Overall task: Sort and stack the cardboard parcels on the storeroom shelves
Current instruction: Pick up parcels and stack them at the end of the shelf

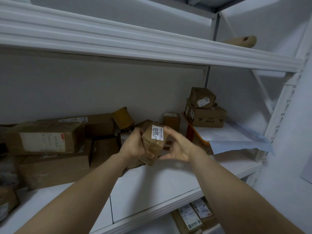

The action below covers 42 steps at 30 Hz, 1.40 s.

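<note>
Both hands hold one small cardboard parcel (154, 141) above the middle of the white shelf (152, 186), between its front edge and the back wall. The left hand (135, 146) wraps the parcel's left side with the fingers curled around it; the right hand (177, 147) cups the right side, thumb under the lower end and fingertips on the upper edge. The parcel is tilted, and a white label (157, 132) reading 3013 faces up.

Along the left part of the shelf lies a loose heap of larger parcels, among them a long box with a big pale label (43, 139) resting on a plain brown box (54, 169). Near the back right corner a small taped parcel (202, 97) sits on top of a box printed BAHA (208, 117). Beside that stack, an orange-rimmed tray (196, 134) stands tilted, partly hidden behind the right hand. A cardboard tube (243, 41) lies on the shelf above, at its right end. More labelled parcels (192, 215) show on the shelf below.
</note>
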### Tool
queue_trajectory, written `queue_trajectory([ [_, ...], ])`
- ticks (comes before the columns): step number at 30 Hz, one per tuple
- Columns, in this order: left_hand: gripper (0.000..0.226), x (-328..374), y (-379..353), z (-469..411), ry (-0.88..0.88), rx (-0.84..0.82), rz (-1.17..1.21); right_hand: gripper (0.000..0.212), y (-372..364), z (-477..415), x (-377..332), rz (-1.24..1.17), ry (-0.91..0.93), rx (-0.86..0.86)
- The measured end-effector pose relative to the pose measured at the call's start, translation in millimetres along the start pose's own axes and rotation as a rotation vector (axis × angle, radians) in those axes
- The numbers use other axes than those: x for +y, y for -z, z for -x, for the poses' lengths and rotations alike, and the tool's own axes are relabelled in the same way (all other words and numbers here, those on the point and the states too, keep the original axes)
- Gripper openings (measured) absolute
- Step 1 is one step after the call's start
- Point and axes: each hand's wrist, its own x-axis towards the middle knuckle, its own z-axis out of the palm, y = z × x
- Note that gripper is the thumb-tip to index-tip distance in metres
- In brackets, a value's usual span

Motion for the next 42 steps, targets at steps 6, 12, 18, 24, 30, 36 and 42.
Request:
queue_trajectory([
  [6,0.064,10.6,-12.0,0.8,-0.198,0.055,-0.203,0.102,-4.7,-11.6,2.9,0.154,0.017,0.24],
  [12,0.067,11.2,-14.1,1.7,-0.132,0.001,-0.118,0.068,9.9,-3.0,5.7,0.188,0.137,0.298],
  [18,0.084,27.5,-14.6,-0.1,0.175,-0.021,0.208,0.077,12.9,-1.1,12.2,0.31,0.232,0.359],
  [24,0.09,33.9,-11.9,-5.5,0.39,-0.029,0.688,0.089,12.4,0.7,14.5,0.398,0.264,0.336],
  [30,0.079,21.8,-9.9,-4.2,0.319,0.068,0.586,0.072,12.3,10.0,11.0,0.35,0.17,0.182],
  [36,0.071,23.8,-9.8,-3.9,0.214,0.098,0.467,0.056,2.4,8.0,16.5,0.089,0.072,0.081],
  [42,0.042,29.2,-17.2,-4.9,0.093,0.031,0.437,0.05,4.2,4.3,20.6,0.427,0.237,0.306],
])
